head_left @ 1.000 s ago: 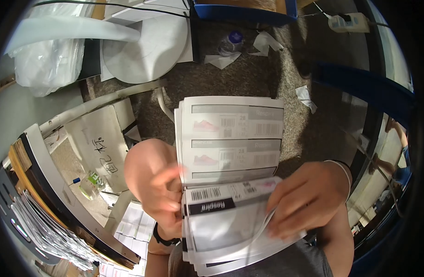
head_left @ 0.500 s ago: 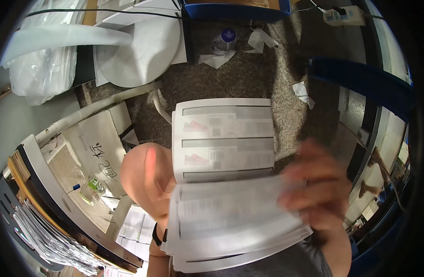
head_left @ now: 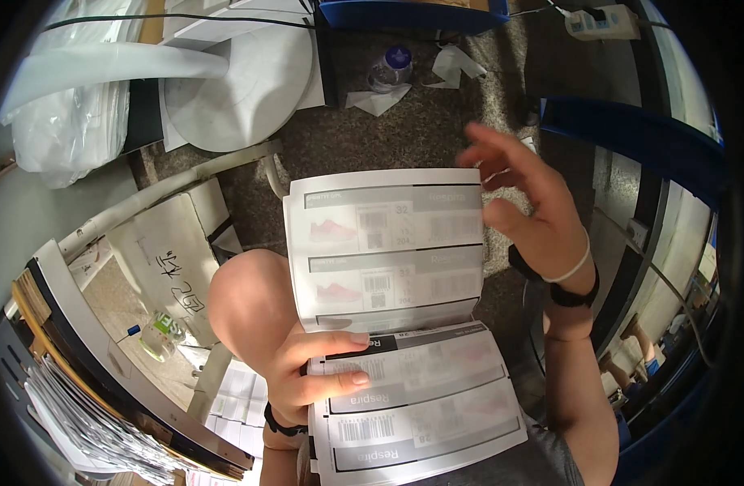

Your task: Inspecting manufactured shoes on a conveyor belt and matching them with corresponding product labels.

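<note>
A folded stack of printed label sheets (head_left: 392,279) lies open over my lap, with pale shoe pictures and barcodes on it. Its lower half (head_left: 449,389) tilts toward me, and a fold runs across the middle. My left hand (head_left: 307,377) grips the left edge near that fold, two fingers pressed on top and the thumb out of sight. Beside the upper right corner, my right hand (head_left: 542,215) is raised with its fingers apart and nothing in it. A rubber band (head_left: 579,266) circles the right wrist, above a dark bracelet (head_left: 570,296).
A round white stand base (head_left: 250,97) is at the back left, near clear plastic bags (head_left: 72,121). On the floor are a purple-capped bottle (head_left: 391,71) and paper scraps (head_left: 455,65). Stacked papers (head_left: 88,413) sit at left; a blue bar (head_left: 631,142) juts in at right.
My right hand has moved up and away from the lower sheets, and its fingers have spread. The lower sheets now lie flatter, and my left fingers show on top of them.
</note>
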Demonstrator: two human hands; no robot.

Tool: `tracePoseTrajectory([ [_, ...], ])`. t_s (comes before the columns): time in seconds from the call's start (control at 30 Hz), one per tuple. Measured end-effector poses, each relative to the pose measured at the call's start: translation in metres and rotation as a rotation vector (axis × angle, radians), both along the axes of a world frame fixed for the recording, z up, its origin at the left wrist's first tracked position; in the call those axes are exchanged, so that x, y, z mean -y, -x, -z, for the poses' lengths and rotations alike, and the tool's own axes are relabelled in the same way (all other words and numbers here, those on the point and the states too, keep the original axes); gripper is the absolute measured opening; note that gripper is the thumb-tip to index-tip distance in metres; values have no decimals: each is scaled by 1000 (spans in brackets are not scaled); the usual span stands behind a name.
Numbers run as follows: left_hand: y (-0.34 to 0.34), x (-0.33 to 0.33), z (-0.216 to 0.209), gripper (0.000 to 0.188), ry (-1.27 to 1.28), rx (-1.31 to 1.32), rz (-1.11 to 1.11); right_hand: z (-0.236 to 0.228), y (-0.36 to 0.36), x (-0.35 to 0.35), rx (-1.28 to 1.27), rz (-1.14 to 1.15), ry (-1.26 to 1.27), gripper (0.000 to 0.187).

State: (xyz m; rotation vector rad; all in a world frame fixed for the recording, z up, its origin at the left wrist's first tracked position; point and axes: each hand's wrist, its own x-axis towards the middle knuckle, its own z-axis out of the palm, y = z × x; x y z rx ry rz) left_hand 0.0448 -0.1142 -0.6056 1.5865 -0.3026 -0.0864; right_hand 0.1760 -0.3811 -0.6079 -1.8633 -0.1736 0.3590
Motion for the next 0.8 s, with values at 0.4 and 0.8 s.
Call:
tracePoseTrajectory([
  [0.4,13,14,5,59,68,-322,-318,-37,29,5,438,-325,-527,13],
  [0.8,14,-6,8,30,228,-402,-245,-38,27,-1,-101,-267,-659,33],
])
